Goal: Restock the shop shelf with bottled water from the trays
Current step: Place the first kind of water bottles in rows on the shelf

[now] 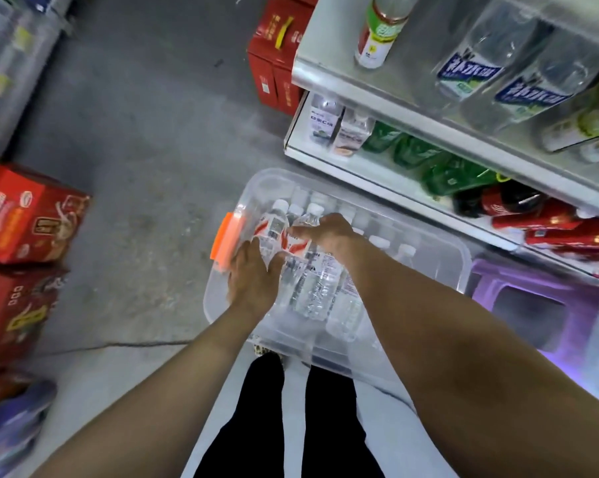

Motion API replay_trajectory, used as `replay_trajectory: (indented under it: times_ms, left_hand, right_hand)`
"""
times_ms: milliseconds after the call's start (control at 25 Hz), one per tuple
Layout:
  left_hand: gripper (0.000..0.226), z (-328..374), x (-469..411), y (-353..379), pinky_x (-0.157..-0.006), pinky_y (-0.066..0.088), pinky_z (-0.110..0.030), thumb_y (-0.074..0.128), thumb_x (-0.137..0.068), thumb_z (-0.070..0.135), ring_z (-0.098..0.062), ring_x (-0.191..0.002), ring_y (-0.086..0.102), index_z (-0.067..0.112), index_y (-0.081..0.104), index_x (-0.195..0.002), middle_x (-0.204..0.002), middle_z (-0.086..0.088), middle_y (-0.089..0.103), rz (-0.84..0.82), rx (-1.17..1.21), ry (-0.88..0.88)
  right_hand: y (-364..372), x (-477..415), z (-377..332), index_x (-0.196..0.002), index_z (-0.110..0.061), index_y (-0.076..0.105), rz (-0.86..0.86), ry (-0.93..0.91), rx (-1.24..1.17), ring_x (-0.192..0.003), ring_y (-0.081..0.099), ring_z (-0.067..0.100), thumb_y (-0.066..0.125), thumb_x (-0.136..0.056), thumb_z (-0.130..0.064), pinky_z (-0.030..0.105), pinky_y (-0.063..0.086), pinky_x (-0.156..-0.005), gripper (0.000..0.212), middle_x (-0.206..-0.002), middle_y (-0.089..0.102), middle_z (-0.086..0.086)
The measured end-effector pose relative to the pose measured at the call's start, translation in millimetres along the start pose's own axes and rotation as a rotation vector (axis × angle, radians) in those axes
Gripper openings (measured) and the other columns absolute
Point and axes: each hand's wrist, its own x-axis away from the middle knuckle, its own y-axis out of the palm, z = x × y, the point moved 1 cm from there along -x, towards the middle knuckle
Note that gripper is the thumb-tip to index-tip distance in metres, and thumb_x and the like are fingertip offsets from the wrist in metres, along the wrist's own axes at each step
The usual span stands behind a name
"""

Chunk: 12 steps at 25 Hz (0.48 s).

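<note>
Mostly hazy bottles (317,291) in clear tray (465,257)

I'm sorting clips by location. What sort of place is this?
Most likely a small shop's drinks aisle: white shelves stocked with bottled drinks, stacked red cartons on the concrete floor, and a clear bin of water bottles beside the shelves.

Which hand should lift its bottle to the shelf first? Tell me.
Right. The right hand grips a water bottle in the clear bin on the side nearer the shelf; the left hand, holding a second bottle, sits farther away.
</note>
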Motion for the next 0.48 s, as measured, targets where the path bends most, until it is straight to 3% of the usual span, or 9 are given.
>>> replay_trajectory:
  times_ms: [160,320,480]
  left_hand:
    - [0.062,4.3,3.8,1.5,-0.119,0.027,-0.049,0.045,-0.103,0.044,-0.032,-0.147,0.031,0.009,0.035,-0.153,-0.157,-0.013,0.038,0.071,0.032,-0.023]
    - [0.059,13.1,7.4,2.9,-0.118,0.028,-0.048,0.043,-0.103,0.045,-0.032,-0.145,0.033,0.011,0.036,-0.151,-0.156,-0.012,0.040,0.096,0.016,-0.061]
    - [0.059,14.3,8.7,-1.1,-0.117,0.028,-0.047,0.042,-0.104,0.045,-0.033,-0.145,0.033,0.011,0.034,-0.151,-0.156,-0.013,0.039,0.089,-0.028,-0.052]
  right_hand:
    - [4.5,1.7,3.5,-0.144,-0.012,0.044,0.065,0.007,-0.129,-0.129,0.057,0.030,0.091,-0.069,-0.050,0.036,0.047,-0.101,0.096,-0.144,0.057,0.008]
    - [6.3,11.9,11.1,-0.134,-0.012,0.051,0.100,-0.022,-0.319,-0.113,0.066,0.028,0.095,-0.068,-0.033,0.034,0.051,-0.084,0.082,-0.128,0.066,0.007]
    - [-16.4,25.3,36.8,-0.130,-0.014,0.054,-0.062,-0.132,-0.550,-0.110,0.069,0.025,0.094,-0.066,-0.006,0.050,0.057,-0.096,0.076,-0.119,0.071,0.004]
